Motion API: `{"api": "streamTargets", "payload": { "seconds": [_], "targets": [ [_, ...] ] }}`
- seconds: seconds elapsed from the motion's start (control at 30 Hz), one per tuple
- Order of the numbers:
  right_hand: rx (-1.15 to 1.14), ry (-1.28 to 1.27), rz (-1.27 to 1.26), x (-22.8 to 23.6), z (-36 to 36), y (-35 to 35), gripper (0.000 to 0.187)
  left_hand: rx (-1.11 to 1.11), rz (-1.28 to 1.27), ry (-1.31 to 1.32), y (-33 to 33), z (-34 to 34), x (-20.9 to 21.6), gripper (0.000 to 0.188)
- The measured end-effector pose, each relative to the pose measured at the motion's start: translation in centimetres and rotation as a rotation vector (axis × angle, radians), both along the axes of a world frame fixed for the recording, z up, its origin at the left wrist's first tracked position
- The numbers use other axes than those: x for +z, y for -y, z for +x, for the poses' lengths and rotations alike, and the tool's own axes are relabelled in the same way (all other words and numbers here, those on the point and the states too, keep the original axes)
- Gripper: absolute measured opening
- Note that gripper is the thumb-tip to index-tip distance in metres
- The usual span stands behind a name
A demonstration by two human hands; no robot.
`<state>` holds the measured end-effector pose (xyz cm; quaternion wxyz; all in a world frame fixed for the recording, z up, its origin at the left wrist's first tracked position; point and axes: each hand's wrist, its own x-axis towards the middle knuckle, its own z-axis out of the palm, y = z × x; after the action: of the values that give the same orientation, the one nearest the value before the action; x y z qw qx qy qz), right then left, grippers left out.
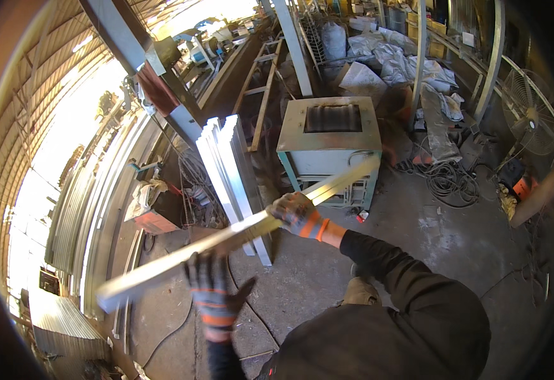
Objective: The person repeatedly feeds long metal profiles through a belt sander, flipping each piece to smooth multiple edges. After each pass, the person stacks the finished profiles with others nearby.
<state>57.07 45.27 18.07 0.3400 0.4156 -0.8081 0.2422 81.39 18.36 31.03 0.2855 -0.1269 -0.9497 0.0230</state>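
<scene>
A long, straight metal bar (pixel 340 183) lies aslant in front of me, from lower left up to the right. My right hand (pixel 299 215), in a grey glove with an orange cuff, is closed round its middle. Beneath the bar's left half is my left hand (pixel 217 294), gloved alike and a little blurred. Its fingers are spread and not wrapped round the bar; whether the fingertips touch it I cannot tell. Just beyond the bar, a bunch of shiny metal profiles (pixel 226 168) stands upright and slightly tilted. The bar's right end passes in front of a green-grey metal cabinet (pixel 289 136).
Long metal lengths (pixel 93 221) lie along the left side. An orange-sided box (pixel 156 218) holds cloth. Coiled cable (pixel 448 183) lies on the floor right of the cabinet, near a large fan (pixel 532 114). Thin cables (pixel 175 329) cross the floor. A steel post (pixel 293 47) stands behind.
</scene>
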Motion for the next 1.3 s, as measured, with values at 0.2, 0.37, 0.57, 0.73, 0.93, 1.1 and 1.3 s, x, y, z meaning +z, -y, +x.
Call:
{"api": "streamTargets", "payload": {
  "seconds": [0.2, 0.37, 0.57, 0.73, 0.93, 1.1, 1.3],
  "targets": [
    [0.203, -0.090, 0.391, 1.9, -1.1, -7.6, 0.030, 0.231, 0.283, 0.923, 8.7, 7.6, -6.8, 0.153],
    [0.384, -0.038, 0.468, 0.3, -6.9, -11.2, 0.036, 0.132, 1.194, 1.160, 5.8, 7.5, -20.3, 0.136],
    [0.396, 0.165, 0.636, -6.0, -21.2, -17.5, 0.041, -0.114, 1.489, 1.496, -0.5, -1.7, -30.1, 0.122],
    [0.292, 0.131, 0.593, -13.3, -38.1, -23.2, 0.036, 0.341, 1.826, 1.659, -10.5, -16.6, -38.1, 0.091],
    [0.061, 0.404, 0.542, -18.2, -56.0, -30.1, 0.073, 0.419, 1.783, 1.577, -19.1, -34.8, -44.1, 0.083],
    [-0.008, 0.891, 0.051, -20.9, -68.4, -32.5, 0.076, 0.363, 1.866, 1.552, -24.4, -48.7, -45.7, 0.083],
    [-1.083, 0.423, 0.218, -24.2, -79.4, -27.7, 0.079, 0.314, 2.030, 1.606, -31.7, -62.9, -45.1, 0.090]
  ]
}}
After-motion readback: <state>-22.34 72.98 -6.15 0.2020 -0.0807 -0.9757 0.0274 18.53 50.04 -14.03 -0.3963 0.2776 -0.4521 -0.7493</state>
